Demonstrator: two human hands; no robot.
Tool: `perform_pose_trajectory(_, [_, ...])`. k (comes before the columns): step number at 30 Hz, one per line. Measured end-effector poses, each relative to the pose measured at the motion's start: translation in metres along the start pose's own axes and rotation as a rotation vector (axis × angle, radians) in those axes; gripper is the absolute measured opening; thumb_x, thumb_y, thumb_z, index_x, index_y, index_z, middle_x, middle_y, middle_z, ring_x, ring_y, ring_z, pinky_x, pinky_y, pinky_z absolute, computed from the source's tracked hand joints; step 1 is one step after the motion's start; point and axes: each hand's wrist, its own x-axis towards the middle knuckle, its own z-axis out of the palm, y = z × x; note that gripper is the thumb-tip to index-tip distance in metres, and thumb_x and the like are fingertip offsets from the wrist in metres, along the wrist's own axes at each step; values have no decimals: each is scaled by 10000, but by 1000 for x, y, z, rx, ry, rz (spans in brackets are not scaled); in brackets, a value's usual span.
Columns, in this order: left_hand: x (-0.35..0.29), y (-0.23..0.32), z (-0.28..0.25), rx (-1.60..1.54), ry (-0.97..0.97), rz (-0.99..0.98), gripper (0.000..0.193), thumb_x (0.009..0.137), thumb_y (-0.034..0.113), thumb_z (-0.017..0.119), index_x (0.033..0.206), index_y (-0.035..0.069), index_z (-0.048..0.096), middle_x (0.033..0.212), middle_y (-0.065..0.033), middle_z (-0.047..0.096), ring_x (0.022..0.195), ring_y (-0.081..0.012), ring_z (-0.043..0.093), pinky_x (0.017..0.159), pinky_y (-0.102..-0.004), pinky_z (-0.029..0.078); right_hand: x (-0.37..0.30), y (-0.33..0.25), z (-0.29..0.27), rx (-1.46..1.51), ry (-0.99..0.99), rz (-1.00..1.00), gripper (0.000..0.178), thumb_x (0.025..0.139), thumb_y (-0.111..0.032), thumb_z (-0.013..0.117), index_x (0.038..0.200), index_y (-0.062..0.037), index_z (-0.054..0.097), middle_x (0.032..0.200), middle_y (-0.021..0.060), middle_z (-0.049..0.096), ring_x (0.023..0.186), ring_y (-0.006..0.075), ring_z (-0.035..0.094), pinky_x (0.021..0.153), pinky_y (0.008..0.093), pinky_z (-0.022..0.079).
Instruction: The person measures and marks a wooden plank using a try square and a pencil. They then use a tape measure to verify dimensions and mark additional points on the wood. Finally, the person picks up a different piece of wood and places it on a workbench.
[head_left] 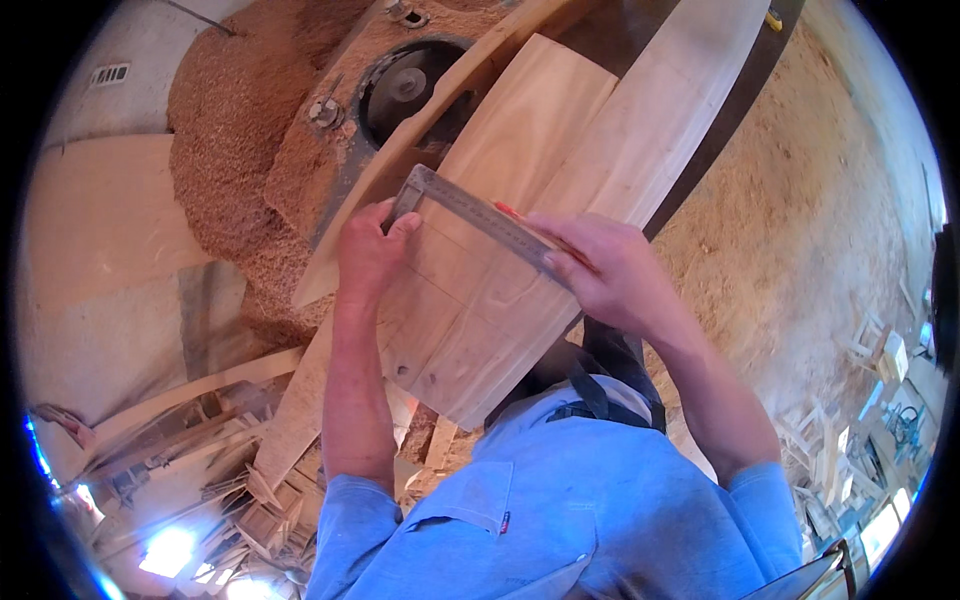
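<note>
A metal try square lies across a wide pale wooden board, its graduated blade slanting down to the right. My left hand is closed on the square's short stock at the board's left edge, thumb on top. In my right hand is a red pencil, gripped near the blade's far end, its red end pointing up and left. The right fingers also rest close against the blade. Faint lines cross the board below the square, and small dark knots show near its lower end.
A machine with a round dark wheel stands at upper left, coated in sawdust, beside a large sawdust heap. A long wooden plank runs along the right. Wood offcuts litter the lower left; more scraps lie far right.
</note>
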Motion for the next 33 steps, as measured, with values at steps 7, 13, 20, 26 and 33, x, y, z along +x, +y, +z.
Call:
perform_pose_trajectory(7, [-1,-3,2,-3,22,-3,234,823,221,745,944,28,693,820,-179,651,754,-342,619,682,-414,475,60,6,16,-60,-51,-149,331,875,-101,573,1191,-67,665,996,216,680,948,393,644,828,449,516])
perform_pose_trajectory(13, [-3,2,3,30,43,-12,233,860,180,710,1027,19,698,811,-162,659,733,-232,604,708,-353,478,85,5,20,-84,-132,-99,327,843,-94,611,1160,-54,678,905,193,678,893,382,637,800,432,509])
perform_pose_trajectory(20, [-4,-3,6,33,69,-29,248,849,192,706,1029,21,697,834,-168,664,769,-257,629,718,-368,483,-23,-24,-53,-310,-297,17,183,812,-78,600,964,-25,688,743,199,634,768,400,634,681,482,511])
perform_pose_trajectory(26, [-5,14,-4,12,7,-82,272,843,191,704,1062,29,701,868,-164,683,800,-239,648,746,-356,491,-81,-39,-92,-386,-355,200,302,821,-89,609,1106,-15,672,810,195,668,812,378,655,711,469,524])
perform_pose_trajectory(33, [-2,12,-2,2,-11,-123,251,839,214,718,999,20,702,916,-205,676,848,-347,643,755,-405,484,-35,-8,-41,-194,-120,24,311,877,-141,568,1157,-62,677,884,210,678,863,383,657,762,475,525])
